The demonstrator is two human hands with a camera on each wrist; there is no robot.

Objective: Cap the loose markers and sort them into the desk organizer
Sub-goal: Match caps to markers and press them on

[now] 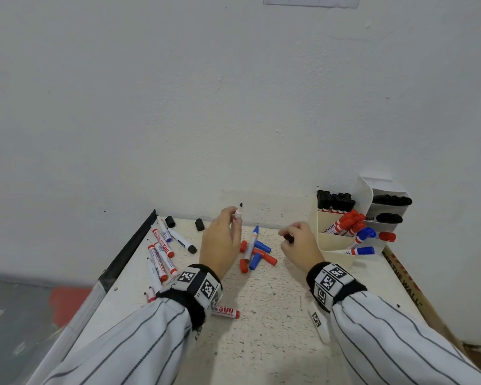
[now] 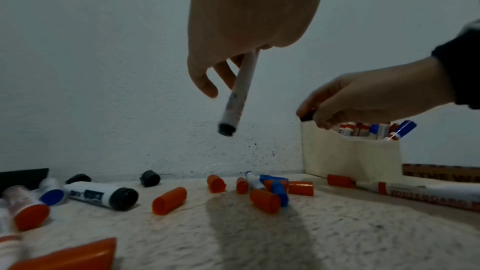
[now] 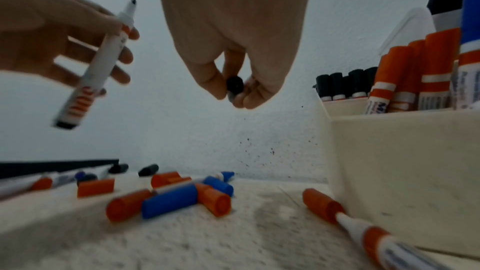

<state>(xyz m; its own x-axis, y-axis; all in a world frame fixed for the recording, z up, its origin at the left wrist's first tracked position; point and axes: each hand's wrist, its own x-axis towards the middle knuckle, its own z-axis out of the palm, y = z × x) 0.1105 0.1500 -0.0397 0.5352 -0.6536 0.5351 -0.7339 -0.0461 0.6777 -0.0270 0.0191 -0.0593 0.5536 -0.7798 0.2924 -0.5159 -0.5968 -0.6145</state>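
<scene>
My left hand (image 1: 222,240) holds an uncapped black marker (image 1: 239,212) upright above the table, its tip pointing up; the marker's barrel (image 2: 237,93) hangs below my fingers. My right hand (image 1: 297,243) pinches a black cap (image 3: 235,86) between thumb and fingertips, a little to the right of the marker and apart from it. The cream desk organizer (image 1: 336,245) stands at the back right, with capped black, red and blue markers in separate compartments. Loose red and blue caps (image 1: 257,258) and an uncapped blue marker (image 1: 252,241) lie between my hands.
Several uncapped markers (image 1: 161,254) lie along the table's left edge, with two black caps (image 1: 199,224) near the wall. A red-ended marker (image 1: 225,312) lies under my left wrist. A cardboard box (image 1: 408,284) sits right of the table. The wall is close behind.
</scene>
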